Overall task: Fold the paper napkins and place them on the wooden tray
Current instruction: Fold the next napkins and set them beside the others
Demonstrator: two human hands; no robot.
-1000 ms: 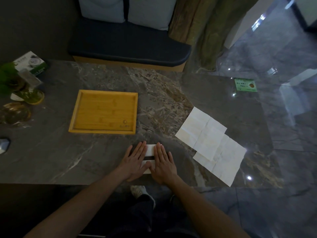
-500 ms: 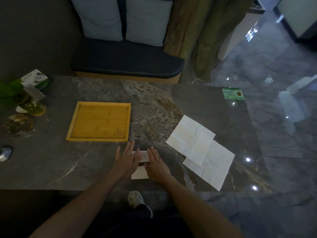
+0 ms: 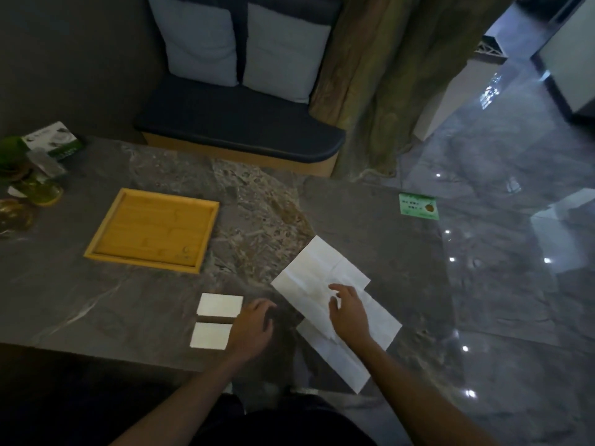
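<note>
White folded napkin point(image 3: 220, 305) lies apart from wooden tray point(image 3: 151, 231).

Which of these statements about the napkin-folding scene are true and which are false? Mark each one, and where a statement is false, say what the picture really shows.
1. The wooden tray holds no napkins. True.
2. Two folded napkins lie stacked on each other. False: the farther folded napkin and the nearer folded napkin lie side by side on the table, a narrow gap between them.
3. The right hand is on the unfolded napkins. True.
4. The left hand grips a folded napkin. False: it is beside them and holds nothing.
5. The green card lies inside the tray. False: it lies on the table's far right.
</note>
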